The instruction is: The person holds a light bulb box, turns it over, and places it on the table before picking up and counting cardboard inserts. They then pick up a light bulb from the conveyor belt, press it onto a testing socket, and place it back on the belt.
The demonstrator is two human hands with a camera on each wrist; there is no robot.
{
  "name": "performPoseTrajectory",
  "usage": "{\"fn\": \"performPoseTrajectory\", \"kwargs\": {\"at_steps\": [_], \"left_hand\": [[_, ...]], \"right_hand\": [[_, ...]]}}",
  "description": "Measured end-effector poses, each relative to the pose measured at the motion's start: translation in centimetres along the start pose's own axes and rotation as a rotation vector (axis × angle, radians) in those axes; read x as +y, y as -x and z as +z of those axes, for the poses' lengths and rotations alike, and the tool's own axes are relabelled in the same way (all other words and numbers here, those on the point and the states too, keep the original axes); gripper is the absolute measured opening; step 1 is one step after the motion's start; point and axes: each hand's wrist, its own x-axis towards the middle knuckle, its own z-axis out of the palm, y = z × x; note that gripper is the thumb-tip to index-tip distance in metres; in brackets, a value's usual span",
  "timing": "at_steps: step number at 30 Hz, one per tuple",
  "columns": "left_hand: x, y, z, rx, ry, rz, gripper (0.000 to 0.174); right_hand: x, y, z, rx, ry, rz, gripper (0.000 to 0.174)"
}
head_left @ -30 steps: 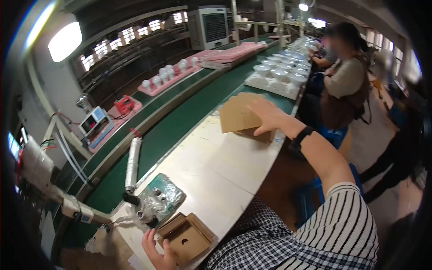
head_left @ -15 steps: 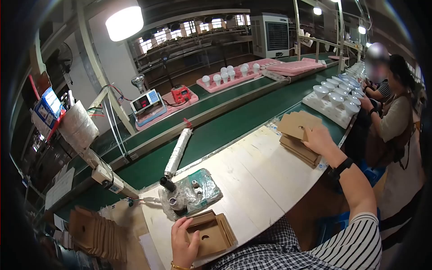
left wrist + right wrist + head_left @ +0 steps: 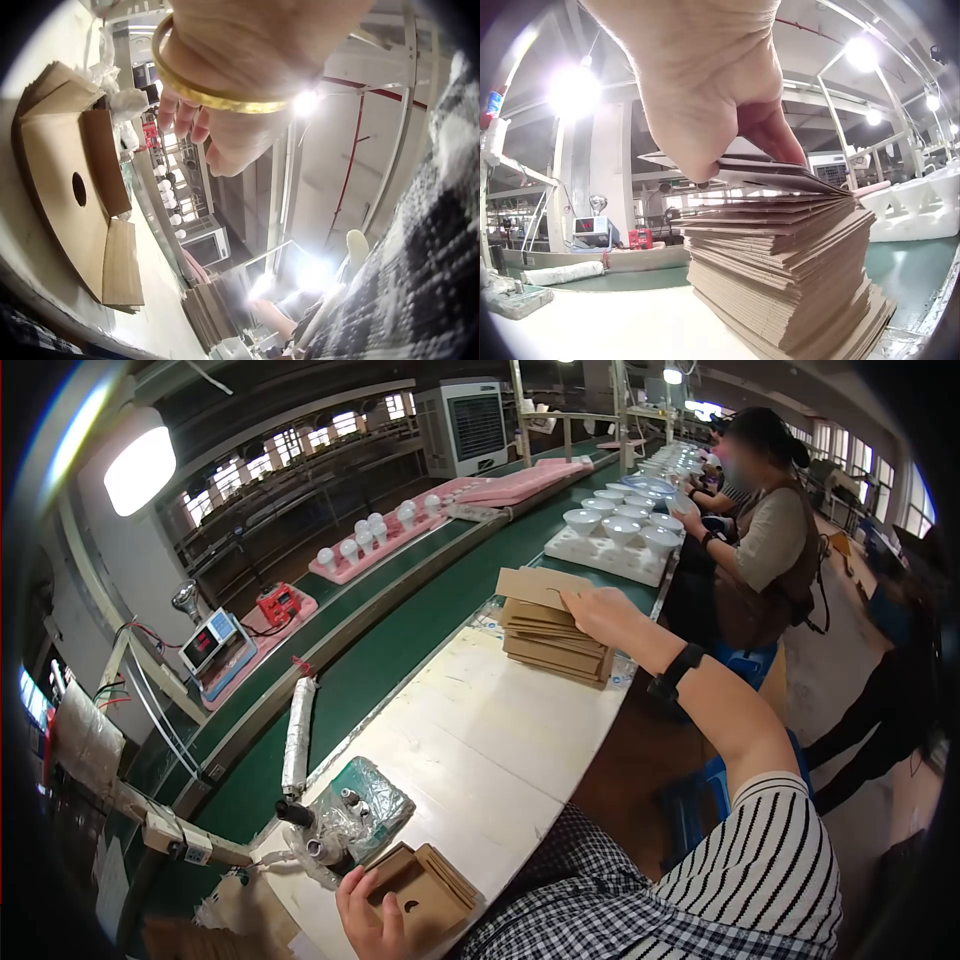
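Note:
At the far end of the white tabletop stands a tall stack of flat brown cardboard pieces (image 3: 780,277). My right hand (image 3: 605,615), with a black band at the wrist, pinches the top cardboard pieces (image 3: 780,177) between thumb and fingers. Their near edge tilts up from the pile in the right wrist view. My left hand (image 3: 372,920) has its fingers loosely bent beside a shallow cardboard tray (image 3: 425,900) with raised flaps and a half-round hole. Nothing is held in it. From the left wrist, a gold bangle (image 3: 217,99) crosses the view, with the tray (image 3: 64,161) off to one side.
A plastic-wrapped green pad (image 3: 375,800) with small metal parts lies beyond the tray. Past it is a wrapped roll (image 3: 298,735) on the green conveyor (image 3: 400,625). White foam holders (image 3: 605,550) carry lamp cups. A seated person (image 3: 765,550) works on the right.
My right hand has gone from spread over the fanned cardboard to pinching the top pieces. The head view swung left, then back right. My left hand stays by the tray.

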Motion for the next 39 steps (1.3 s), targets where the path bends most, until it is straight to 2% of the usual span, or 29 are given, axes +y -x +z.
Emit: {"fn": "performPoseTrajectory", "kwargs": {"at_steps": [2, 4, 5, 7, 8, 9, 10, 12, 13, 15, 16, 17, 18, 19, 21, 22, 23, 25, 27, 28, 29, 30, 31, 32, 33, 34, 35, 36, 39], "left_hand": [[0.5, -0.8, 0.4, -0.023, 0.107, -0.040, 0.034], [1.4, -2.4, 0.9, -0.126, 0.526, -0.266, 0.033], [1.9, -3.5, 1.4, -0.134, 0.533, -0.260, 0.033], [2.8, -6.4, 3.0, -0.299, 1.115, -0.356, 0.052], [3.4, -7.6, 4.0, -0.389, 1.239, -0.357, 0.052], [4.2, -8.8, 5.1, -0.480, 1.362, -0.358, 0.052], [5.3, -10.1, 6.0, -0.485, 1.363, -0.366, 0.052], [6.7, -11.6, 7.7, -0.732, 1.687, -0.608, 0.046], [5.8, -11.7, 8.6, -0.733, 1.682, -0.626, 0.046], [3.7, -12.4, 10.8, -0.764, 1.313, -0.521, 0.042], [3.2, -12.2, 11.6, -0.709, 1.240, -0.588, 0.040], [2.3, -12.0, 12.4, -0.717, 1.236, -0.590, 0.040], [1.1, -11.8, 13.2, -0.686, 1.207, -0.514, 0.041], [0.0, -11.7, 13.7, -0.653, 1.178, -0.437, 0.041], [-1.5, -11.7, 14.6, -0.663, 1.195, -0.470, 0.040], [-2.3, -11.8, 15.0, -0.689, 1.126, -0.459, 0.036], [-2.6, -11.8, 15.2, -0.717, 1.055, -0.444, 0.032], [-2.5, -12.2, 15.5, -0.741, 1.005, -0.389, 0.029], [-3.2, -13.0, 15.5, -0.764, 0.649, -0.333, 0.035], [-3.9, -12.9, 15.8, -0.693, 0.690, -0.267, 0.043], [-2.2, -12.7, 15.0, -0.618, 0.716, -0.227, 0.045], [-3.3, -12.4, 15.9, -0.561, 0.846, -0.259, 0.042], [-3.4, -12.0, 16.5, -0.533, 1.096, -0.388, 0.042], [-3.7, -11.9, 16.7, -0.530, 1.220, -0.553, 0.044], [-3.4, -11.3, 17.5, -0.451, 1.282, -0.583, 0.046], [-2.5, -10.1, 17.7, -0.286, 1.031, -0.597, 0.038], [-2.5, -10.0, 18.1, -0.322, 0.840, -0.440, 0.046], [-2.9, -10.1, 18.2, -0.360, 0.844, -0.405, 0.046], [-3.5, -11.3, 17.6, -0.480, 0.825, -0.329, 0.047]], "right_hand": [[0.2, 0.8, -0.4, 0.264, 0.004, -0.049, 0.028], [0.1, 1.8, -1.7, 0.313, 0.031, -0.030, 0.029], [-0.5, 2.5, -3.0, 0.362, 0.047, -0.023, 0.031], [-2.8, 4.5, -5.1, 0.507, 0.097, -0.192, 0.036], [-4.3, 5.7, -5.6, 0.556, 0.148, -0.270, 0.038], [-6.2, 6.9, -6.3, 0.591, 0.046, -0.351, 0.040], [-8.1, 8.0, -7.0, 0.623, -0.061, -0.433, 0.042], [-11.2, 10.3, -6.8, 0.567, -0.104, -0.543, 0.041], [-12.4, 11.6, -6.6, 0.475, -0.173, -0.570, 0.038], [-12.9, 13.3, -4.4, 0.343, -0.208, -0.501, 0.049], [-12.4, 13.8, -3.8, 0.339, -0.212, -0.492, 0.049], [-11.7, 14.0, -3.6, 0.202, -0.404, -0.449, 0.059], [-11.4, 14.2, -3.2, 0.064, -0.595, -0.402, 0.070], [-11.2, 14.3, -2.5, 0.064, -0.597, -0.396, 0.070], [-10.7, 14.3, -0.7, 0.180, -0.892, 0.043, 0.087], [-11.0, 14.3, 0.4, 0.246, -1.045, 0.211, 0.082], [-11.3, 14.2, 2.0, 0.251, -1.043, 0.225, 0.082], [-11.7, 13.8, 4.5, 0.164, -1.662, 0.324, 0.079], [-12.1, 13.9, 4.2, -0.023, -1.784, 0.324, 0.060], [-12.6, 13.9, 5.8, 0.050, -1.748, 0.170, 0.051], [-12.8, 14.3, 5.1, 0.027, -1.749, 0.188, 0.047], [-12.9, 14.5, 6.1, 0.063, -1.664, 0.151, 0.047], [-13.1, 14.7, 5.9, 0.098, -1.637, 0.158, 0.041], [-13.8, 15.0, 5.7, 0.034, -1.960, 0.298, 0.035], [-14.2, 14.9, 6.0, 0.105, -1.776, 0.314, 0.032], [-15.0, 14.6, 5.9, 0.086, -1.741, 0.464, 0.030], [-16.2, 14.5, 6.6, 0.218, -1.904, 0.517, 0.029], [-16.4, 14.1, 6.9, 0.150, -1.835, 0.612, 0.029], [-16.3, 13.6, 7.8, 0.325, -1.788, 0.438, 0.028]]}}
